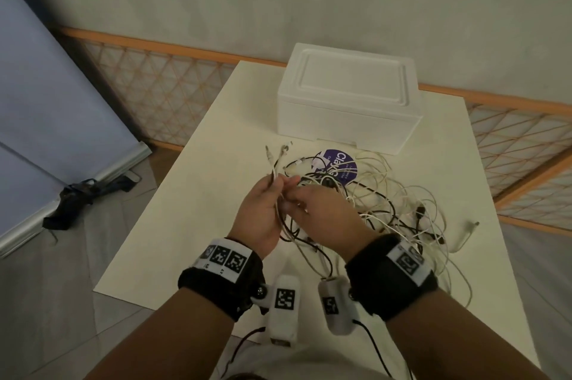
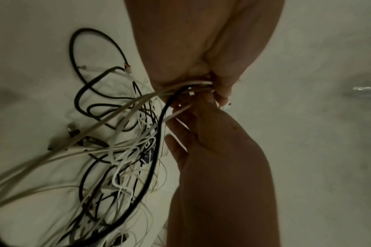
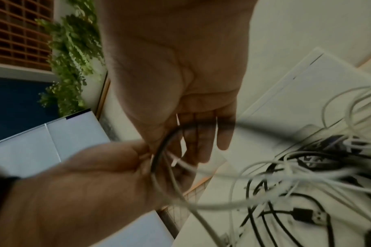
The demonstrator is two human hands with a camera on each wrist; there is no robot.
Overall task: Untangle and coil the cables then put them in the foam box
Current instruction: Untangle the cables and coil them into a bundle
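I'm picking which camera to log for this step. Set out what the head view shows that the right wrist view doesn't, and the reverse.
Head view only: the whole foam box with its lid on, the purple sticker, the wristbands and the connector ends sticking up from the left hand.

Right wrist view only: a green plant and a black USB plug up close.

Both: the two hands pinching cables, the right hand beside the left, and the tangle on the table.

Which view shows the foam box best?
The head view: the whole foam box stands at the table's far end, lid on. The right wrist view shows only part of it behind cables; the left wrist view does not show it clearly.
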